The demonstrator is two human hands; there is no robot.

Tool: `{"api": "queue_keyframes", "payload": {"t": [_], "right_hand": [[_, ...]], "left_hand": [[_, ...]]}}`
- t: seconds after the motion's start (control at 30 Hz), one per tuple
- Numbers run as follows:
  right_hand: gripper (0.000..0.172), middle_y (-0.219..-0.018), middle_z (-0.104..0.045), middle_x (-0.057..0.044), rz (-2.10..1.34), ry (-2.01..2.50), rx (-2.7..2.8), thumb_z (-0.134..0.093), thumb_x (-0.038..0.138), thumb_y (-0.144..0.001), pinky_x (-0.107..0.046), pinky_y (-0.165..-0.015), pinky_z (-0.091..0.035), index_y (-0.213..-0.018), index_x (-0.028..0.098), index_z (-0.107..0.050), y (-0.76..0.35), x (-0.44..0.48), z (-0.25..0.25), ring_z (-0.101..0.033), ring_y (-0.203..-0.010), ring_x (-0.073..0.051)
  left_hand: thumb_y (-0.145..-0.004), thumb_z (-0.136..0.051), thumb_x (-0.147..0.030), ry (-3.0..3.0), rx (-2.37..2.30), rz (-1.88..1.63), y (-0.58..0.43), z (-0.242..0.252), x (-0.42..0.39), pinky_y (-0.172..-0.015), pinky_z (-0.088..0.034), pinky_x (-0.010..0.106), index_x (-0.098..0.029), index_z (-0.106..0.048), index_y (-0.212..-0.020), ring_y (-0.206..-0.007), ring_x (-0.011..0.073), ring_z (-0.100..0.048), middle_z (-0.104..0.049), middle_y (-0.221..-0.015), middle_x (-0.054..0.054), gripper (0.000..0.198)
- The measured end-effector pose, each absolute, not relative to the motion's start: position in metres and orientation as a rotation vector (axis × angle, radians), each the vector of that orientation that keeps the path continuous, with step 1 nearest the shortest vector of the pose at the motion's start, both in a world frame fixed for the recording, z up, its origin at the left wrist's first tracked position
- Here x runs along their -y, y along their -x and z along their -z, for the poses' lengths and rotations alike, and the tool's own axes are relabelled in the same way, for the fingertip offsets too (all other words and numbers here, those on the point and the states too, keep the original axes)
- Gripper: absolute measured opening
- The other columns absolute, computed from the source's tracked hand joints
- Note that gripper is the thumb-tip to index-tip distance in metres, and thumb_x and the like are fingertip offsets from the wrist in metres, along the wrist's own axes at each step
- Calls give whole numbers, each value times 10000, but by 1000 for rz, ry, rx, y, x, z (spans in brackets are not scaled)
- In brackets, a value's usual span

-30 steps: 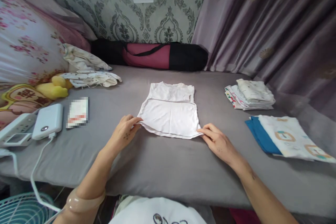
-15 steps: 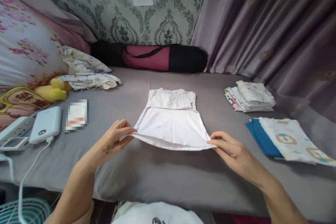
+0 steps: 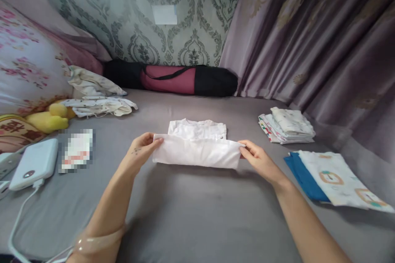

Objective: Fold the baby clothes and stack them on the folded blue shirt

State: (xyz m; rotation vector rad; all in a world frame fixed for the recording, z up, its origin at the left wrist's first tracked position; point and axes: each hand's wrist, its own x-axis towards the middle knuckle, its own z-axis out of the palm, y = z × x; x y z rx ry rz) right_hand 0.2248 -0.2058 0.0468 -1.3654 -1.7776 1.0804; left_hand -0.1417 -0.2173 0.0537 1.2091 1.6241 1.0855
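Note:
A small white garment [image 3: 197,152] lies in the middle of the grey sheet [image 3: 210,213], its lower part lifted and doubled over toward its upper part. The neckline end rests flat at the back. My left hand [image 3: 143,148] pinches the left corner of the raised hem between thumb and fingers. At the opposite corner, my right hand [image 3: 256,156] grips the hem in the same way. The hem is stretched nearly straight between both hands.
To the right sit a stack of folded clothes [image 3: 286,125] and a folded white print garment [image 3: 336,176] with blue cloth [image 3: 304,174]. On the left are a power bank [image 3: 35,164] with a cable, a yellow plush toy [image 3: 49,119] and crumpled clothing [image 3: 98,104]. A long black-and-maroon bag [image 3: 169,79] lies along the wall.
Both hands have carried the garment's hem up and away from me, folding the lower part over toward the neckline. The view has tilted upward a little.

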Motion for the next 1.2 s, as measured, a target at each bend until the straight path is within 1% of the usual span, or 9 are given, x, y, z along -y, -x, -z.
{"api": "queue_keyframes", "payload": {"t": [0.1,0.23,0.3,0.4,0.5,0.63,0.77,0.97,1.2], "right_hand": [[356,-1004,-686,-70,-995,1408,1628,-433,399,-910,-334,-817,-520,-1155,184,-575,-212,169,-29,-642,-913,-201],[331,-1117,-657,-114,-701,1545,1523,-368,279,-881,-375,-941,-459,-1109,165,-580,-192,131,-10,-600,-1048,-218],[348,-1114,-659,-127,-597,1628,1498,-339,250,-876,-385,-956,-447,-1110,161,-581,-183,119,-6,-592,-1065,-229],[394,-1098,-669,-144,-464,1712,1502,-296,244,-898,-380,-935,-455,-1161,147,-573,-173,110,-5,-602,-1053,-245],[434,-1138,-662,-155,-375,1728,1556,-262,251,-928,-367,-927,-456,-1228,132,-552,-170,105,-3,-611,-1056,-247],[441,-1164,-667,-127,-295,1802,1679,-266,257,-964,-346,-912,-461,-1310,174,-528,-171,99,4,-623,-1058,-239],[449,-1143,-681,-126,-244,1944,1789,-267,224,-982,-319,-866,-469,-1370,194,-491,-171,96,8,-648,-1024,-230],[424,-1030,-703,-169,-170,2126,1823,-292,282,-1002,-349,-785,-471,-1372,165,-461,-166,100,3,-682,-927,-265],[374,-1002,-696,-182,-253,2289,1814,-322,326,-997,-343,-818,-462,-1174,142,-597,-171,95,-6,-666,-981,-269]], "left_hand": [[-654,-646,-576,-1141,-1709,-1230,132,-41,186,-544,-409,242,-155,-597,-862,-626,156,-554,-638,-732,27,472],[-813,-450,-479,-1353,-1890,-1234,125,-24,149,-550,-345,241,-167,-571,-751,-605,139,-475,-535,-639,-2,340],[-867,-386,-413,-1451,-1992,-1193,121,-21,138,-575,-331,247,-180,-548,-725,-610,137,-461,-506,-626,-7,317],[-931,-333,-382,-1542,-2076,-1200,117,-20,128,-624,-338,247,-196,-545,-786,-646,140,-483,-527,-663,-4,317],[-972,-287,-417,-1582,-2136,-1187,115,-17,120,-653,-352,252,-215,-567,-920,-690,158,-524,-584,-721,19,350],[-988,-242,-450,-1621,-2241,-965,114,-7,110,-662,-366,277,-241,-558,-1105,-755,211,-598,-659,-823,74,397],[-996,-202,-438,-1693,-2285,-723,116,1,104,-680,-392,303,-225,-525,-1180,-796,251,-641,-689,-884,127,429],[-995,-196,-418,-1741,-2358,-516,117,4,100,-708,-427,343,-169,-538,-1112,-873,284,-660,-693,-977,195,439],[-969,-307,-371,-1715,-2440,-444,118,-4,101,-740,-464,374,-126,-551,-1092,-912,305,-657,-675,-1002,211,367]]}}
